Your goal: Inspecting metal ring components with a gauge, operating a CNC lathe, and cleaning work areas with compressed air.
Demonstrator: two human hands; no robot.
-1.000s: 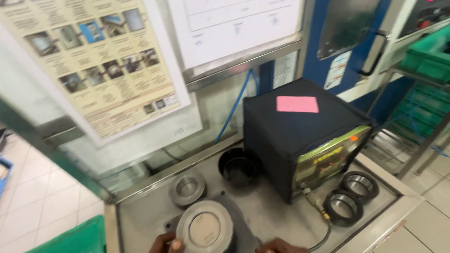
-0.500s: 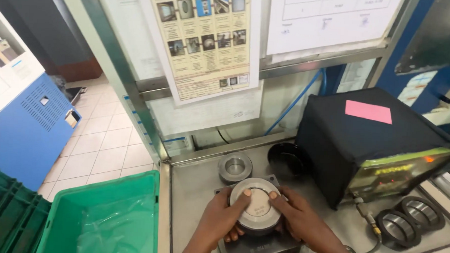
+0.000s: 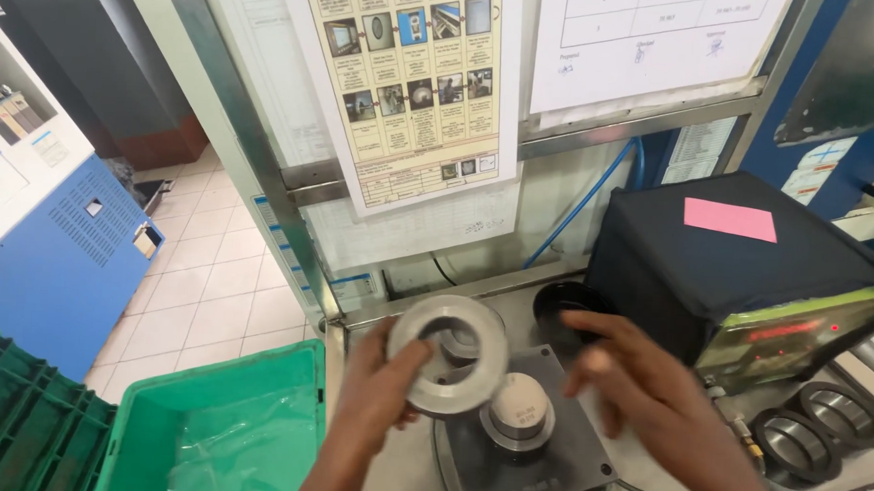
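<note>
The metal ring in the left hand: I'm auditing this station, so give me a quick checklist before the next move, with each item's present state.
1. Left hand grips the metal ring: ok.
2. Ring lifted off the round peg: ok.
3. Right hand empty, open: ok.
4. Green crate has room: ok.
5. Ring surface free of defects: cannot tell.

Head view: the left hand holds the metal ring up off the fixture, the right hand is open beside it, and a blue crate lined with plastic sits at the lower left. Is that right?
Not quite. The head view shows the crate at the lower left is green, not blue. The rest stands: the left hand holds the metal ring up off the fixture, and the right hand is open beside it.
</note>
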